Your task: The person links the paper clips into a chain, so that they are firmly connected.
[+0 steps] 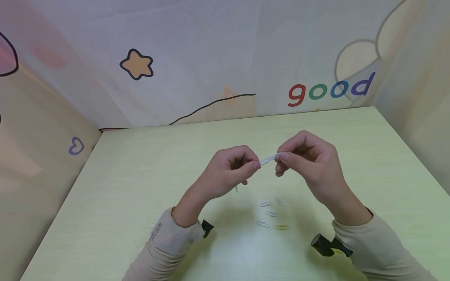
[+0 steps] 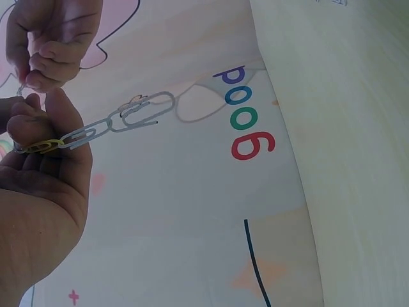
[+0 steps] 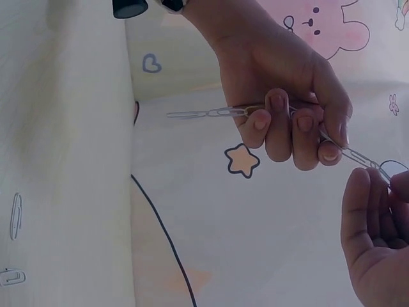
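A chain of linked paper clips [image 1: 270, 158] stretches between the two hands, raised over the table. My left hand [image 1: 230, 169] pinches it between thumb and forefinger, while part of the chain runs through the curled fingers. From that palm, in the left wrist view, a yellow paper clip [image 2: 45, 146] shows, followed by silver clips [image 2: 87, 133] that dangle free. My right hand [image 1: 314, 166] pinches the chain's other end with thumb and forefinger, and its fingertips cover what lies there. In the right wrist view, silver links [image 3: 359, 157] bridge the gap between both sets of fingertips.
On the pale table [image 1: 140, 187], below the hands, lie several loose silver clips [image 1: 271, 214] and one yellow clip [image 1: 282, 227]. A printed cloth backdrop [image 1: 211, 47] rises behind the table and along its sides. Black wrist cameras [image 1: 322, 245] sit at both sleeves.
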A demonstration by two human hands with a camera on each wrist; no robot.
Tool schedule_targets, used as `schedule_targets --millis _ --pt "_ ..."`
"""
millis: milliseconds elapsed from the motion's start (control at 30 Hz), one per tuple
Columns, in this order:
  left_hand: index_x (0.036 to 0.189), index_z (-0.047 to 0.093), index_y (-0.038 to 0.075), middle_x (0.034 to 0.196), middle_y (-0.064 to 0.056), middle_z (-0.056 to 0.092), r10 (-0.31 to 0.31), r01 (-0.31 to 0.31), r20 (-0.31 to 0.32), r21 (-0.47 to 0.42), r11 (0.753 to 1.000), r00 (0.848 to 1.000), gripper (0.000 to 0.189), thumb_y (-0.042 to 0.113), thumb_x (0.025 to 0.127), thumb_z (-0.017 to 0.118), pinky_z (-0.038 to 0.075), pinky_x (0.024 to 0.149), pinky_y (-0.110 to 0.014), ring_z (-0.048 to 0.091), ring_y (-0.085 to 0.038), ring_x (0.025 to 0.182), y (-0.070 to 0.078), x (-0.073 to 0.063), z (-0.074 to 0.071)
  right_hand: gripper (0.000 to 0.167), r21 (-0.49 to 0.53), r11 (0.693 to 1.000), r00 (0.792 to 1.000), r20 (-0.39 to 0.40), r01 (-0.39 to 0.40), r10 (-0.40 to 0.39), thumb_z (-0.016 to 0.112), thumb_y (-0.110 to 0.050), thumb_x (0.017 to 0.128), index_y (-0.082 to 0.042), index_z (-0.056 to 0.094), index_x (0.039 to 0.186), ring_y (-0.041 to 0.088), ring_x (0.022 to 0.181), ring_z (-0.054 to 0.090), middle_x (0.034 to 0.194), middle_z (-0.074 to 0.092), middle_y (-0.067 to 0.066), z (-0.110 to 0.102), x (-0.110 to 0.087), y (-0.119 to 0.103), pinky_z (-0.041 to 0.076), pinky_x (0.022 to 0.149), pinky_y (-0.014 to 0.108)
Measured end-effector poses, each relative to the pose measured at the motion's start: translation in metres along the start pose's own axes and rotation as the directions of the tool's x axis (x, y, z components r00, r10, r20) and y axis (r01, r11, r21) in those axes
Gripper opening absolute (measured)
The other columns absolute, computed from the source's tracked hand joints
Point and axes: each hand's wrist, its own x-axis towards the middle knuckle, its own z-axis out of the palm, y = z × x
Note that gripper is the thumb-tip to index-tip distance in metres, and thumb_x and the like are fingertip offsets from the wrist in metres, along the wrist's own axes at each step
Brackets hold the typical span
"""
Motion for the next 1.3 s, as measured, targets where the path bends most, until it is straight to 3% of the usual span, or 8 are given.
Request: schedule_targets --millis 267,500,667,800,1033,1300 --pt "0.094 0.066 0.004 0.078 -0.006 0.057 -0.024 0.024 0.013 -0.005 1.000 1.000 0.009 0.010 0.098 0.061 0.053 0.060 -0.033 0.051 -0.021 0.064 0.000 0.000 0.000 0.012 0.035 0.999 1.000 -0.008 0.020 -0.020 0.054 0.018 0.092 0.010 0.061 0.097 0.026 0.067 0.065 0.087 0.063 0.019 -0.001 0.000 -0.003 0.059 0.068 0.035" --pt "0.107 0.066 0.001 0.086 -0.010 0.063 -0.045 0.049 0.149 -0.024 0.998 0.988 0.014 0.009 0.102 0.056 0.055 0.064 -0.036 0.061 -0.022 0.074 0.000 0.000 0.000 0.012 0.005 1.000 1.000 0.019 0.005 -0.005 0.055 0.017 0.092 0.009 0.061 0.097 0.026 0.069 0.065 0.089 0.064 0.019 0.000 -0.002 -0.009 0.060 0.070 0.035" --pt "0.116 0.062 -0.001 0.092 -0.011 0.067 0.019 0.000 0.251 -0.077 0.997 0.968 0.019 0.009 0.104 0.052 0.055 0.083 -0.040 0.065 -0.023 0.087 -0.002 0.001 0.002 0.013 0.011 1.000 0.997 0.076 0.023 -0.023 0.055 0.017 0.092 0.008 0.061 0.098 0.026 0.072 0.066 0.091 0.065 0.017 0.002 -0.003 -0.012 0.059 0.071 0.033" --pt "0.116 0.061 -0.006 0.093 -0.015 0.068 0.089 -0.047 0.287 -0.147 0.988 0.954 0.023 0.009 0.104 0.048 0.050 0.093 -0.039 0.064 -0.025 0.094 -0.003 0.002 0.004 0.015 0.014 0.999 0.995 0.092 0.035 -0.036 0.054 0.019 0.091 0.006 0.061 0.097 0.025 0.072 0.065 0.090 0.066 0.016 0.005 -0.005 -0.014 0.058 0.070 0.032" --pt "0.104 0.061 -0.011 0.089 -0.019 0.064 0.164 -0.114 0.253 -0.204 0.972 0.953 0.024 0.007 0.104 0.045 0.052 0.088 -0.042 0.064 -0.030 0.085 -0.002 0.001 0.005 0.018 0.015 0.997 0.992 0.099 0.079 -0.080 0.054 0.021 0.088 0.007 0.063 0.096 0.024 0.070 0.065 0.088 0.066 0.017 0.010 -0.008 -0.014 0.057 0.067 0.031" --pt "0.094 0.061 -0.010 0.076 -0.020 0.058 0.177 -0.133 0.179 -0.235 0.963 0.968 0.022 0.007 0.102 0.049 0.055 0.068 -0.039 0.057 -0.030 0.063 0.001 -0.002 0.004 0.019 -0.035 0.997 0.992 0.110 0.067 -0.062 0.058 0.020 0.088 0.005 0.064 0.096 0.023 0.068 0.064 0.087 0.065 0.015 0.012 -0.009 -0.014 0.056 0.067 0.030"
